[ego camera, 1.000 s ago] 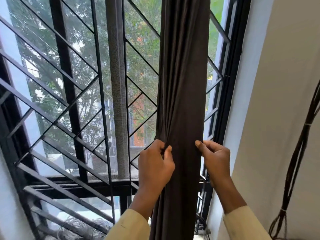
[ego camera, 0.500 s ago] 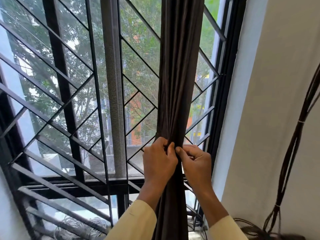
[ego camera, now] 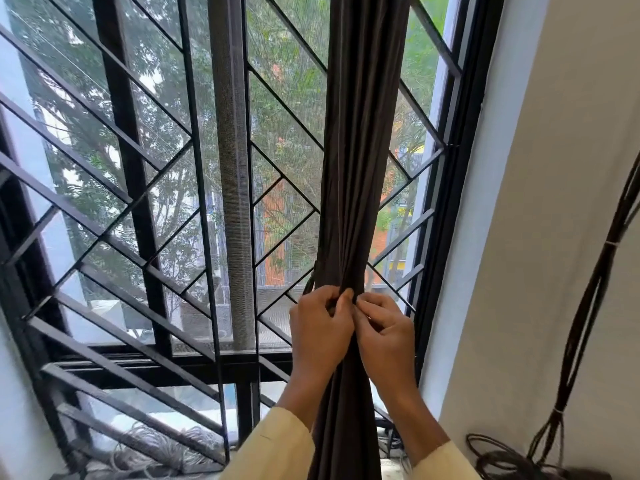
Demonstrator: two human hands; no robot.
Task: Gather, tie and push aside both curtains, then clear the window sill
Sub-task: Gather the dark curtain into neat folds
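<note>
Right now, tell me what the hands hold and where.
Both the left hand and right hand pinch the gathered dark brown curtain at its narrowed middle.

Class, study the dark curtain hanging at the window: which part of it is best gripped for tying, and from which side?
Grip the curtain at its narrowest, gathered waist, where the left hand and right hand meet. Come from the room side, one hand on each flank: the folds run vertically and the grille behind seems to block other approaches.

The curtain (ego camera: 360, 168) runs off the top and bottom edges. Its folds hide the fingertips of the left hand (ego camera: 320, 329) and right hand (ego camera: 386, 332). The cables (ego camera: 585, 306) are cut by the right edge.
</note>
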